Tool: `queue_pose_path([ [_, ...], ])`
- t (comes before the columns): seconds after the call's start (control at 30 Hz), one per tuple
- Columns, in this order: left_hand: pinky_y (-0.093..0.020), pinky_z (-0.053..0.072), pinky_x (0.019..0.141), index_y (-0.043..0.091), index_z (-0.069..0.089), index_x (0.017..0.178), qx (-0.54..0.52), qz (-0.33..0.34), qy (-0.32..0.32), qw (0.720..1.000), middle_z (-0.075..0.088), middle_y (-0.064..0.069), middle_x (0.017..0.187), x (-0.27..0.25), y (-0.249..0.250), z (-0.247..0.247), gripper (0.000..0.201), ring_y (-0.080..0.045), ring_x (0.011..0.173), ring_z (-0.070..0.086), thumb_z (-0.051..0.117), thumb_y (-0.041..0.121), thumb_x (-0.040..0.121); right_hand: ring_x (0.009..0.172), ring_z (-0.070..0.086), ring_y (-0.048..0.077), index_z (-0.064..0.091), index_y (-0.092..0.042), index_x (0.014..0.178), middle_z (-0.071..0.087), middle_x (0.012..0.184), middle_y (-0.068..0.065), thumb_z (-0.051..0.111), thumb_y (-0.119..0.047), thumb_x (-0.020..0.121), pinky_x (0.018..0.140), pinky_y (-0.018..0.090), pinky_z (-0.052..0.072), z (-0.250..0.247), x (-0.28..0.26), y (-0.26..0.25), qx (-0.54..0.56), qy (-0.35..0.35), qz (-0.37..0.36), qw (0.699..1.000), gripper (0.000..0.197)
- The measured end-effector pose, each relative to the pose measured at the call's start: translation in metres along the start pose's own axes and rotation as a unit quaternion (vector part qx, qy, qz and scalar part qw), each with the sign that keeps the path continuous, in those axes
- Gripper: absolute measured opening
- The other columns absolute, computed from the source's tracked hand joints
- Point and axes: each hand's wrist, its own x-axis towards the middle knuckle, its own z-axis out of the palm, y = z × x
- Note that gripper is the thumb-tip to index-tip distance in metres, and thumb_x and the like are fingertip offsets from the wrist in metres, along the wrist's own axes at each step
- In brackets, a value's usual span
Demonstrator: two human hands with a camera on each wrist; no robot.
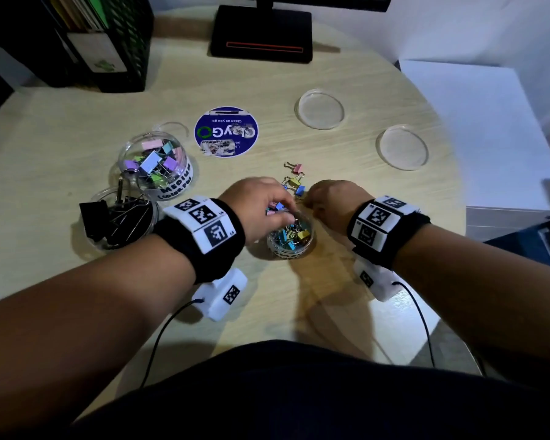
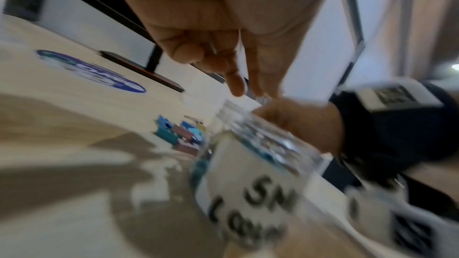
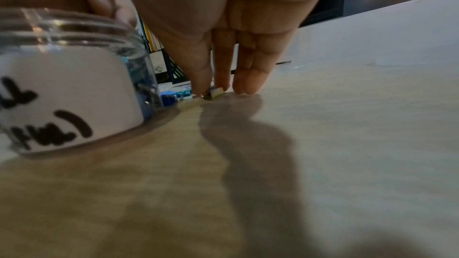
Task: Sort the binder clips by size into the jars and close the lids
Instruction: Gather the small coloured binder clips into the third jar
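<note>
At the centre of the head view, the left hand (image 1: pixel 261 206) hovers over the open small jar (image 1: pixel 290 239), its fingers bunched and curled downward over the rim; whether they pinch a clip cannot be told. Just right of it, the right hand (image 1: pixel 337 204) reaches down to the worktop (image 1: pixel 346 154), thumb and forefinger pinching a pale yellow clip (image 3: pixel 215 93) that lies on the surface. The loose small clips (image 1: pixel 294 181) lie just above both hands. At left stand the medium jar (image 1: pixel 154 163) of pastel clips and, below it, the large jar (image 1: pixel 121 217) of black clips, both open. Two clear lids (image 1: pixel 319 108) rest in the upper right, well apart from the jars
</note>
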Motion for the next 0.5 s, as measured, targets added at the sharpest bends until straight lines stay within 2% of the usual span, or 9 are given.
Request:
queue_pose_path([
  [0.07,-0.02,0.038,0.076,0.024,0.069,0.098,0.024,-0.038,0.046,0.998,0.061,0.006,0.103,0.006,-0.008,-0.005,0.015,-0.011,0.085,0.052,0.068,0.026,0.083,0.104,0.057,0.024,0.066,-0.023,0.111,0.061,0.116,0.001,0.056,-0.017,0.086,0.087,0.034,0.048,0.003,0.0,0.004,-0.004,0.004,0.022,1.0,0.028],
  [0.1,-0.022,0.038,0.076,0.025,0.068,0.1,0.058,-0.058,0.049,0.995,0.06,0.006,0.105,0.009,-0.012,-0.006,0.016,-0.011,0.084,0.05,0.066,0.026,0.084,0.101,0.058,0.025,0.067,-0.022,0.107,0.062,0.112,0.002,0.056,-0.017,0.086,0.083,0.033,0.049,0.004,-0.001,0.005,-0.009,0.008,0.029,1.0,0.024],
  [0.23,-0.03,0.046,0.086,0.027,0.064,0.108,0.157,-0.118,-0.028,0.98,0.058,0.001,0.113,0.016,-0.021,-0.006,0.025,-0.018,0.099,0.054,0.066,0.028,0.083,0.091,0.058,0.027,0.066,-0.017,0.094,0.065,0.099,0.006,0.054,-0.016,0.084,0.07,0.029,0.046,0.001,-0.006,0.006,-0.023,0.013,0.051,0.998,0.016],
  [0.3,-0.033,0.047,0.086,0.028,0.063,0.109,0.179,-0.125,-0.053,0.974,0.057,-0.002,0.112,0.019,-0.019,-0.002,0.027,-0.021,0.102,0.054,0.066,0.034,0.082,0.084,0.058,0.025,0.064,-0.016,0.089,0.065,0.091,0.004,0.057,-0.018,0.081,0.067,0.027,0.044,-0.005,-0.01,0.004,0.01,0.049,0.059,0.997,0.011],
  [0.37,-0.032,0.047,0.082,0.027,0.063,0.108,0.197,-0.122,-0.058,0.971,0.058,-0.002,0.11,0.023,-0.016,0.0,0.029,-0.022,0.101,0.055,0.066,0.039,0.081,0.078,0.058,0.021,0.066,-0.015,0.086,0.062,0.082,-0.001,0.063,-0.02,0.078,0.068,0.025,0.042,-0.013,-0.015,0.0,0.067,0.113,0.037,0.991,0.01],
  [0.43,-0.031,0.047,0.078,0.026,0.065,0.107,0.204,-0.12,-0.057,0.97,0.061,-0.002,0.107,0.026,-0.014,0.001,0.028,-0.023,0.098,0.056,0.066,0.038,0.082,0.069,0.053,0.014,0.069,-0.014,0.084,0.056,0.077,-0.005,0.068,-0.019,0.077,0.066,0.022,0.037,-0.021,-0.024,-0.01,0.121,0.164,-0.019,0.979,0.009],
  [0.5,-0.029,0.047,0.076,0.026,0.066,0.107,0.204,-0.129,-0.069,0.968,0.063,-0.003,0.106,0.029,-0.013,0.001,0.026,-0.024,0.096,0.058,0.066,0.033,0.082,0.068,0.05,0.009,0.071,-0.015,0.082,0.063,0.08,-0.003,0.07,-0.017,0.075,0.065,0.02,0.034,-0.026,-0.032,-0.023,0.139,0.168,-0.086,0.972,0.007],
])
